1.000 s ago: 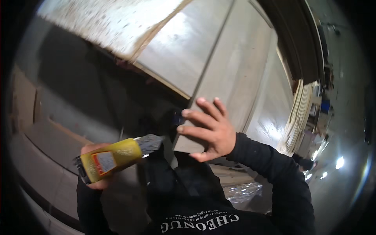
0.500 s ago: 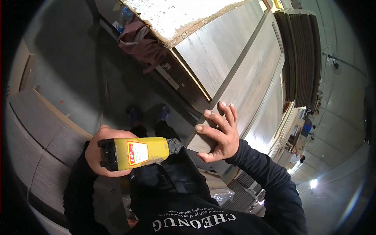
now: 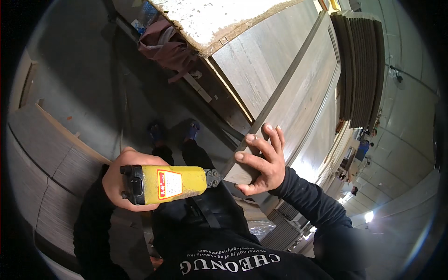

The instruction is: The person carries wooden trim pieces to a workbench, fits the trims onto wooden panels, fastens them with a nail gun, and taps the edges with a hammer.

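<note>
In my left hand [image 3: 114, 179] is a yellow nail gun [image 3: 191, 186], gripped with the fingers wrapped behind its body. Its dark nose meets, or comes very close to, the near end of a grey-brown wooden door panel [image 3: 303, 100]; actual contact is hard to make out. My right hand [image 3: 268, 165] holds that near corner. Its fingers are spread over the panel's edge, while the thumb lies lower, by the end face. Farther off, the framed panel extends up and to the right, beside a flat board of similar wood [image 3: 259, 60].
A worn, pale-topped workbench [image 3: 219, 21] stands ahead, with reddish-brown cloth [image 3: 165, 46] hanging at its left. Stacked grey panels [image 3: 60, 163] are on my left. More dark panels [image 3: 361, 65] stand at the far right. My feet are on the grey floor [image 3: 79, 88].
The nail gun and my left hand have shifted slightly right, bringing the nose closer to the panel's end. My right hand keeps its place on the corner.
</note>
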The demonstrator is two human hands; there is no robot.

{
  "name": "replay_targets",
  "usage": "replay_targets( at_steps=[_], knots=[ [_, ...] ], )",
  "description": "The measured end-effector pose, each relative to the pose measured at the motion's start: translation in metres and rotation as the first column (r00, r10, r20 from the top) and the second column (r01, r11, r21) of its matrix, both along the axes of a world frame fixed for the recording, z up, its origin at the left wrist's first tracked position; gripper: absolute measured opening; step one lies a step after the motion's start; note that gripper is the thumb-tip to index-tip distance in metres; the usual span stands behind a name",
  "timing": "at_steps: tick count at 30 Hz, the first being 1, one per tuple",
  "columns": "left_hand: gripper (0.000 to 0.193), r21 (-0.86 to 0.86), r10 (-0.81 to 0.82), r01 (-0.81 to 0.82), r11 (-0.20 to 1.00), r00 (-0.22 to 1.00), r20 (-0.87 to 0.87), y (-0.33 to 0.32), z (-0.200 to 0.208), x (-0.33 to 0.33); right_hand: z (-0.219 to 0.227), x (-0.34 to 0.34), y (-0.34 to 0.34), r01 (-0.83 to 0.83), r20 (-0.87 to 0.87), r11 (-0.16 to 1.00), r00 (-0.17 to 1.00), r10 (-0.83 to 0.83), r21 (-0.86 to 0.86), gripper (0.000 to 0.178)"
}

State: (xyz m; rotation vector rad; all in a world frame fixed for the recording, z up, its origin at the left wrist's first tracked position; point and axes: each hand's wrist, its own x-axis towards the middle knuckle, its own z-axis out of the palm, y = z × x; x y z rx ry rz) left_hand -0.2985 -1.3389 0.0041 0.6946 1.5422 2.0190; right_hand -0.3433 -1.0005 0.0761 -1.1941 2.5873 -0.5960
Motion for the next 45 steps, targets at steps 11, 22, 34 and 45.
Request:
replay_targets(
  at_steps=[11, 22, 34, 45],
  knots=[
    [0.045, -0.024, 0.002, -0.002, 1.000, 1.000, -0.014, -0.004, 0.000, 0.001, -0.002, -0.001, -0.004, 0.004, 0.002, 0.999, 1.000, -0.004, -0.032, 0.060],
    [0.041, 0.040, 0.072, -0.073, 0.997, 0.997, 0.014, 0.001, -0.002, 0.005, 0.001, -0.002, -0.004, 0.009, 0.000, 0.999, 1.000, -0.009, -0.049, 0.060],
    [0.035, 0.034, 0.007, -0.010, 0.999, 0.997, 0.078, -0.008, 0.011, -0.015, 0.010, -0.009, -0.010, -0.003, -0.011, 1.000, 1.000, 0.003, -0.026, 0.057],
    [0.037, -0.371, 0.127, -0.046, 0.927, 0.972, 0.197, -0.031, 0.085, -0.013, 0.005, 0.001, -0.017, -0.024, 0.146, 0.999, 0.989, 0.027, -0.022, 0.067]
  ],
)
